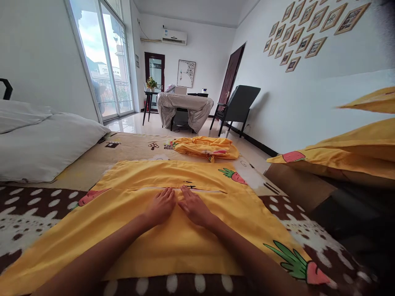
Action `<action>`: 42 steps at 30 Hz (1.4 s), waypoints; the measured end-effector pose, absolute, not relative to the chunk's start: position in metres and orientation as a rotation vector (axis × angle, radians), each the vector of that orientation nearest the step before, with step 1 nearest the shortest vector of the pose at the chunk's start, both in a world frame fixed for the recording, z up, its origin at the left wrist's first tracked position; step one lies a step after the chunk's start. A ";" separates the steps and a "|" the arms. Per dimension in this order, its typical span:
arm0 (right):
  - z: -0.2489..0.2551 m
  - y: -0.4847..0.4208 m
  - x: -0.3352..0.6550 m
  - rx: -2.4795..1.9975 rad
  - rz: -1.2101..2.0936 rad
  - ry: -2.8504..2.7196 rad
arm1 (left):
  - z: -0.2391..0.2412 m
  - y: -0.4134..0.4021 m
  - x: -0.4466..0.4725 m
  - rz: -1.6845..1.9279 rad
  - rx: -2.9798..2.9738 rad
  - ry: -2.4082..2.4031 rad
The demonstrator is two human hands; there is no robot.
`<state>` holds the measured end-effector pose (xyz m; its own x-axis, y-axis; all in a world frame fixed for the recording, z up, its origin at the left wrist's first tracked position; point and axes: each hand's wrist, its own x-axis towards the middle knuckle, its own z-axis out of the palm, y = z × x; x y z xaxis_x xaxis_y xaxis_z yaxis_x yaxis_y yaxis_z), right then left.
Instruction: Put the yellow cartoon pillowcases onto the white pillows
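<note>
A yellow pillowcase (173,250) printed with carrots lies spread flat on the bed. Across it runs a long slit (210,190) with a thin pale edge, perhaps a zipper. My left hand (160,206) rests on the cloth, its fingers stretched out toward the slit. Beside it, a small gap away, my right hand (194,207) lies on the same cloth with its fingers extended and the tips at the slit. Neither hand appears to grip anything. Just past the fingertips, small dark marks show on the fabric.
A crumpled yellow cloth (206,147) lies at the bed's far edge. White pillows (46,144) are piled at left. More yellow carrot-print fabric (345,154) sits on a brown box (296,185) at right. Beyond stand a covered table (185,100) and a dark chair (239,102).
</note>
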<state>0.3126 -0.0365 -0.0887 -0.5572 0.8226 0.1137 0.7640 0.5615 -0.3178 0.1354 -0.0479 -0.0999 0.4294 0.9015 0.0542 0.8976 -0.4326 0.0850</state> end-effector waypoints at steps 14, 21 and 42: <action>-0.111 -0.042 0.418 -1.627 0.259 -2.479 | -0.125 -0.089 0.009 0.147 2.407 1.939; -0.123 -0.056 0.504 -1.839 -0.011 -2.373 | -0.124 -0.113 -0.062 -0.090 2.221 2.377; -0.112 -0.039 0.327 -1.401 0.250 -2.566 | -0.110 -0.060 0.133 0.151 2.481 1.681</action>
